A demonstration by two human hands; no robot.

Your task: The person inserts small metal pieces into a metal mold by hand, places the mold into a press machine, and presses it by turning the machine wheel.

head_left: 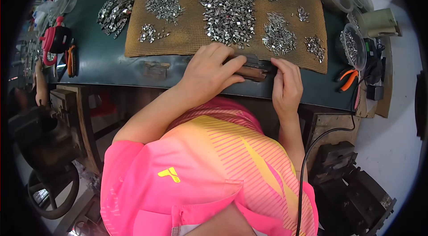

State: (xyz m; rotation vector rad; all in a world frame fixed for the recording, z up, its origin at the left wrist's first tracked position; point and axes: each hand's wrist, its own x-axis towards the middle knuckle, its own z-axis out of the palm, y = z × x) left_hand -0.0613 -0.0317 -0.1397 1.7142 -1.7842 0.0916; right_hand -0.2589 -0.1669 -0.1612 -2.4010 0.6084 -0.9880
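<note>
A small dark metal jig with a brownish block [253, 73] lies at the front edge of the table, between my hands. My left hand [211, 69] is closed over its left part, with thumb and forefinger along its top. By the jig's right end is my right hand [287, 83], its fingers curled together; anything between the fingertips is hidden. Just beyond my hands, a tan textured mat [189, 42] carries a large heap of small silvery metal pieces [229, 13]. To its right lies a pile of thin metal pins [278, 34].
More metal pins [165, 0] lie on the mat's left. A heap of linked metal strips [117, 12] sits beside it. Orange-handled pliers [348, 80] and a tub of parts [352, 49] are at right. A red-and-black tool [56, 40] stands left. A black cable [321, 135] hangs down at right.
</note>
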